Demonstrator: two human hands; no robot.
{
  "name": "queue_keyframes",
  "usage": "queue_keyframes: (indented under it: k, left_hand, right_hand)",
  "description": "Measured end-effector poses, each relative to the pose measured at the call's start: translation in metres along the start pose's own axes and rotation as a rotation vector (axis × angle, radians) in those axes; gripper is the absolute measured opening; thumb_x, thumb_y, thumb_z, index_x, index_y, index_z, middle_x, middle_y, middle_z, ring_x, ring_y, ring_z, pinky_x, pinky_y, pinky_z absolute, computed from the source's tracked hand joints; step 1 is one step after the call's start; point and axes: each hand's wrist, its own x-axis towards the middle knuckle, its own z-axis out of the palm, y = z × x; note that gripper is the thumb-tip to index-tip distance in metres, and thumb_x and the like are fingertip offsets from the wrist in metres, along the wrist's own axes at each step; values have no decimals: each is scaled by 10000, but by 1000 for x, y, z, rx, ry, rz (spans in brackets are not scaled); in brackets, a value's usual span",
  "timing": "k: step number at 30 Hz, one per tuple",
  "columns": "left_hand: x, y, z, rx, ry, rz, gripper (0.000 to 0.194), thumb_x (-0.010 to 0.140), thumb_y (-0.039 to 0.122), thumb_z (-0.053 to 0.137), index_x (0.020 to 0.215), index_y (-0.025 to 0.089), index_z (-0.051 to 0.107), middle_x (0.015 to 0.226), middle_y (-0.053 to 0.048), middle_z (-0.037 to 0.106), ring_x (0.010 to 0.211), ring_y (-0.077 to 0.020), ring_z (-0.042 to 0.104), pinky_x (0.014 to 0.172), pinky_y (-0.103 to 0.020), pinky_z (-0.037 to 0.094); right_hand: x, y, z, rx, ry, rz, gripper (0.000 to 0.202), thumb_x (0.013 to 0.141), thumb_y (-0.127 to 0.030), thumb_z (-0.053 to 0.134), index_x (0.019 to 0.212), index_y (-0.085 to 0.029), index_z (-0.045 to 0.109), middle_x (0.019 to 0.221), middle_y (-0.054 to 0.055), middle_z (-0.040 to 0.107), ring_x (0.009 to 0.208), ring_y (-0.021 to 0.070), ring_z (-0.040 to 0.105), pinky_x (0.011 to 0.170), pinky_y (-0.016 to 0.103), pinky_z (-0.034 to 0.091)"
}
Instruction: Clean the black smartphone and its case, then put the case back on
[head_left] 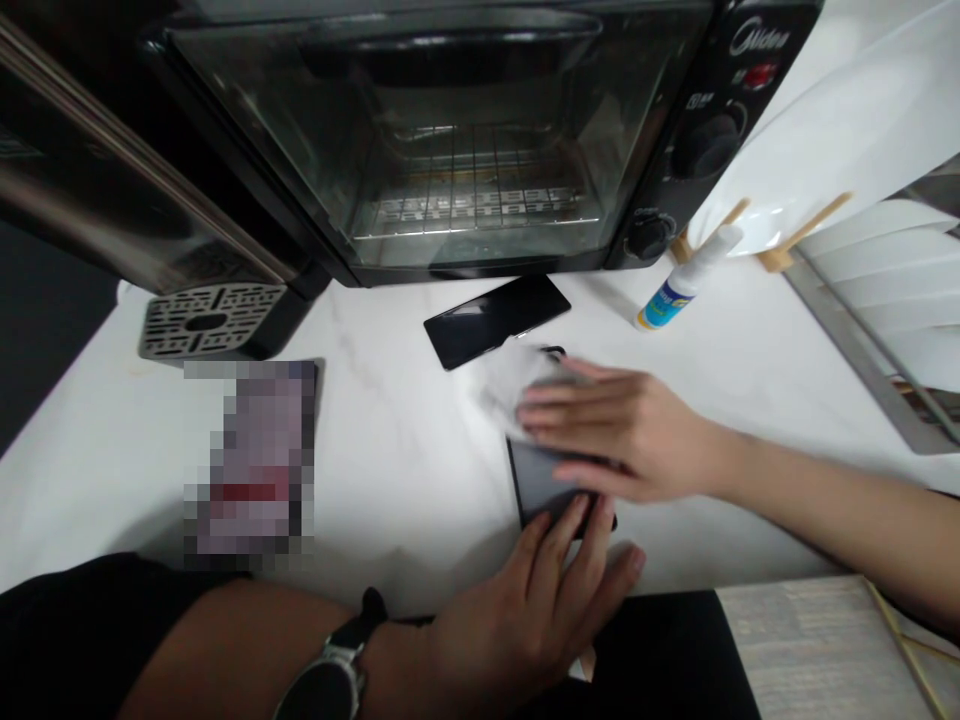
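A dark phone (540,478) lies on the white counter, partly hidden by both hands. My right hand (626,425) presses a white cloth (506,385) onto its far part; cloth and fingertips are blurred. The fingers of my left hand (536,595) are stretched out, their tips resting on the phone's near end. A watch (326,690) is on my left wrist. Just beyond the cloth, a second black phone (495,318) lies at a slant. To the left is another phone-like device (255,460), its face pixelated.
A black toaster oven (465,265) stands at the back, with a machine with a slotted drip tray (214,320) at its left. A white spray bottle (667,300) with a blue label stands right of the oven. White plates (885,250) stand in a rack at far right.
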Motion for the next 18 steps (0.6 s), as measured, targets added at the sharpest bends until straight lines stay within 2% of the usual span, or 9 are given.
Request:
queue_keyframes:
  k: [2,3,6,8,9,12,13,14,18]
  left_hand:
    - [0,0,-1,-3,-14,14,451,1098,268,449,1530,200,554,1376,-69,722,1114,-196,752,973,-307,614]
    - [-1,0,-1,0,-17,14,451,1095,276,455,1529,209,557,1378,-61,721,1118,-197,750,971,-307,615]
    - [-1,-1,-1,10,20,1,465,1087,328,485,1533,212,550,1463,-74,667,1270,-256,690,988,-331,614]
    - [-1,-1,0,9,37,-4,468,1086,319,484,1534,199,548,1481,-84,652,1303,-265,670,991,-327,610]
    - [-1,-1,1,4,41,-2,460,1088,301,475,1529,198,554,1465,-74,665,1270,-246,688,982,-312,609]
    - [-2,1,3,-8,20,-1,449,1086,251,457,1520,216,567,1391,-30,704,1093,-176,738,939,-281,606]
    - [-3,1,4,-11,16,2,449,1087,256,459,1523,223,563,1399,-31,694,1082,-173,733,942,-289,601]
    - [-3,1,5,-15,16,2,450,1087,268,469,1526,227,558,1432,-40,667,1119,-186,718,960,-305,595]
    - [-2,0,8,-37,41,5,438,1082,282,495,1512,234,562,1481,-64,574,1380,-271,552,1039,-409,569]
  right_hand:
    - [0,-4,1,127,-53,-137,314,1045,-374,578,1196,-165,756,1346,73,746,1335,175,660,1252,363,425]
    - [0,-5,0,139,-54,-136,303,1049,-361,572,1203,-173,754,1339,61,750,1329,165,663,1248,350,428]
    - [0,0,-1,-38,31,90,343,1044,-344,587,1312,-168,707,1381,93,722,1340,224,658,1254,476,421]
    - [0,2,-2,-115,62,152,390,1025,-367,617,1330,-138,698,1388,136,709,1337,274,658,1236,541,432]
    - [1,0,-1,-83,55,101,374,1018,-368,626,1294,-134,719,1365,135,724,1325,270,668,1232,523,444]
    - [2,-7,1,122,-9,-155,264,1025,-325,604,1141,-168,782,1255,65,789,1267,178,707,1212,353,480]
    - [2,-7,2,146,-18,-178,254,1030,-310,593,1140,-180,782,1254,49,790,1259,158,709,1201,325,487]
    - [1,-6,2,125,-14,-147,262,1031,-304,590,1179,-185,772,1287,48,776,1275,161,700,1196,336,494]
    - [-1,6,-1,-128,69,166,355,1028,-318,606,1339,-175,700,1405,105,704,1332,264,664,1194,534,492]
